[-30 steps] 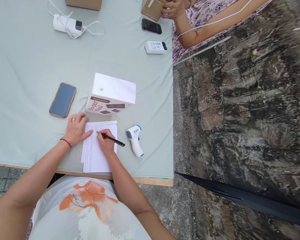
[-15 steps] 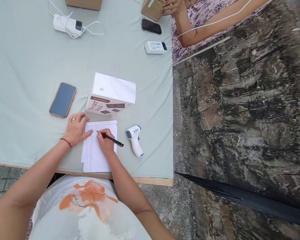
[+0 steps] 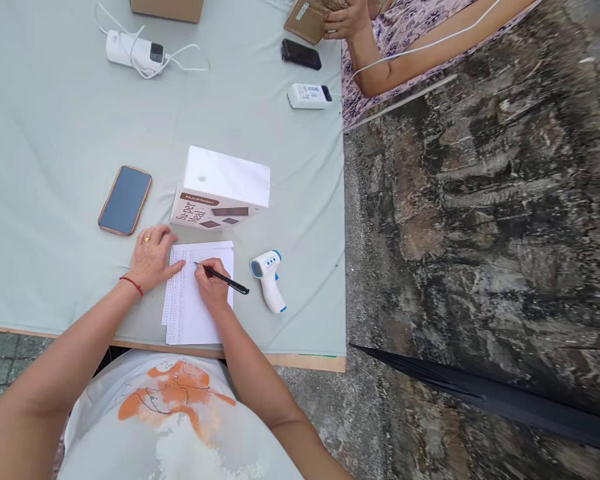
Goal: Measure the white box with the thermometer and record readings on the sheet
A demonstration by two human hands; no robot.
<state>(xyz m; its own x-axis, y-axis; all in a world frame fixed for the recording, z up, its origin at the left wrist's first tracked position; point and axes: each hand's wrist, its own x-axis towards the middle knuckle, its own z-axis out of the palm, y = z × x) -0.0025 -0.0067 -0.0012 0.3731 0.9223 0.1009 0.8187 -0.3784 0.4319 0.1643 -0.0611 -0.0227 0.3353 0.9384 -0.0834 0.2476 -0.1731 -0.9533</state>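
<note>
My right hand (image 3: 213, 281) is closed around a black pen (image 3: 226, 280), its tip on the upper part of a small stack of paper sheets (image 3: 199, 313). Columns of small handwritten marks run down the left side of the top sheet. Flat beside the stack lies my left hand (image 3: 154, 257), fingers spread, with the thumb over the paper's left edge. Just beyond the paper stands a white "Super Meal" box (image 3: 225, 177). A white and blue infrared thermometer (image 3: 269, 280) lies to the right of my right hand. Left of the box is a smartphone (image 3: 125, 200) in a brown case.
A pale green cloth (image 3: 55, 167) covers the table. At the back are a white device with a cable (image 3: 135, 52), a cardboard box (image 3: 167, 8), a black device (image 3: 301, 53) and a white device (image 3: 310, 96). Another person's hand (image 3: 343, 20) holds a brown wallet-like case (image 3: 305, 20).
My pen has shifted very slightly to the right on the sheet. My left hand stays in place. The other person's brown case has tilted a little.
</note>
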